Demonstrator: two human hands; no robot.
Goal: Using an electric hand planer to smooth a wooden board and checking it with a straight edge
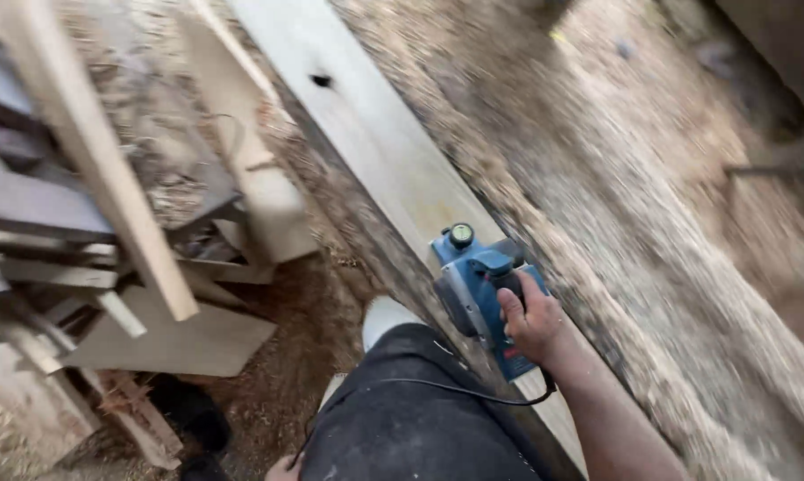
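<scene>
My right hand [531, 322] grips the handle of a blue electric planer [473, 276], which rests on a long pale wooden plank [375, 134]. The plank runs from the upper left toward the lower right and has a dark knot hole [322, 80] near its far end. A black power cord [455, 390] trails from the planer across my dark trouser leg [411, 419]. The light toe of my shoe [386, 316] shows beside the plank. My left hand is out of view.
Offcuts and boards [108, 196] are piled at the left, one long pale board [90, 151] leaning across them. Sawdust and shavings [651, 205] cover the ground at right and around the pile. A flat board piece [179, 343] lies on the floor.
</scene>
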